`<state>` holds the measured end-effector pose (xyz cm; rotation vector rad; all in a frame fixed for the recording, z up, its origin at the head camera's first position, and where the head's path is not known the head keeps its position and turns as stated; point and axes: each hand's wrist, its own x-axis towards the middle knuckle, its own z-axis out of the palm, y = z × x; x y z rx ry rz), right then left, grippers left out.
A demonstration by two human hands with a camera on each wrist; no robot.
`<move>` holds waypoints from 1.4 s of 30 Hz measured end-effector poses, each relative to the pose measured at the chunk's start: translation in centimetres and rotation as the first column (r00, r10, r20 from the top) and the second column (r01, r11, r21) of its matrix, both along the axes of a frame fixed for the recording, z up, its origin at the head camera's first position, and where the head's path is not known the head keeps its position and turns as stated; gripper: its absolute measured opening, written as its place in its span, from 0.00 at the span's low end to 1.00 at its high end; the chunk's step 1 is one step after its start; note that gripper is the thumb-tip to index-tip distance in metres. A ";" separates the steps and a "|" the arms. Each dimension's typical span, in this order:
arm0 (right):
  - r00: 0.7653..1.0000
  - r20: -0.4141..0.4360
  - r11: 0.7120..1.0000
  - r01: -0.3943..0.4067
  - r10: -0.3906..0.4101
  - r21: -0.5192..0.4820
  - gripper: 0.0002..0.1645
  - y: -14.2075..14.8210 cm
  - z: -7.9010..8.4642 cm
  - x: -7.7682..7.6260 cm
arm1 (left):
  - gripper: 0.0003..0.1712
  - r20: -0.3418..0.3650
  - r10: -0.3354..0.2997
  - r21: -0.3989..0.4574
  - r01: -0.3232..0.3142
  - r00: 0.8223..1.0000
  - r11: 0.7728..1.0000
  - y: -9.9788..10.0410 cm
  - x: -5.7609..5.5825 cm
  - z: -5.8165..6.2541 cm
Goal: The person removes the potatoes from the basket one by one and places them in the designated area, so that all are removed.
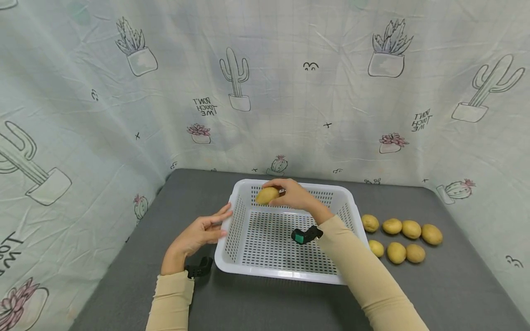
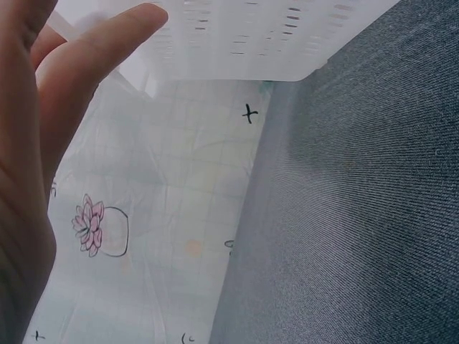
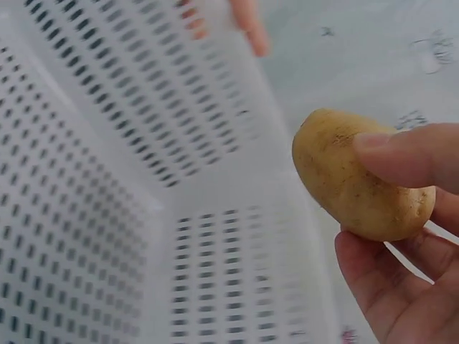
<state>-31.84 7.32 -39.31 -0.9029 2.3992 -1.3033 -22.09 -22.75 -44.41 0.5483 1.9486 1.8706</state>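
A yellow-brown potato [image 1: 267, 196] is pinched between the thumb and fingers of my right hand [image 1: 296, 195], above the far left part of a white perforated plastic basket [image 1: 285, 274]. In the right wrist view the thumb lies across the top of the potato [image 3: 351, 172], with fingers beneath it. My left hand [image 1: 198, 234] is at the basket's left side, its fingertips touching the rim with the fingers fairly straight. The left wrist view has one of its digits [image 2: 107, 46] extended against the outside of the basket wall [image 2: 244, 36].
To the right of the basket, several potatoes [image 1: 396, 253] lie in two rough rows on the dark grey tabletop [image 1: 265, 303]. A pale curtain [image 1: 281, 92] printed with cacti hangs behind and beside the table.
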 end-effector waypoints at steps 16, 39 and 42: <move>0.998 -0.053 0.991 0.036 -0.043 -0.127 0.32 3.3 5.0 2.7 | 0.38 0.012 -0.004 0.019 0.004 1.000 1.000 0.0 0.0 0.2; 0.890 -0.126 0.779 0.306 -0.438 -0.547 0.32 19.1 3.6 11.2 | 0.37 -0.011 -0.051 0.047 0.052 0.999 0.998 -0.3 -0.1 -0.2; 0.849 -0.048 0.663 0.374 -0.526 -0.649 0.31 21.0 2.2 12.5 | 0.37 -0.009 -0.051 0.052 0.051 0.999 0.997 -0.2 -0.1 -0.3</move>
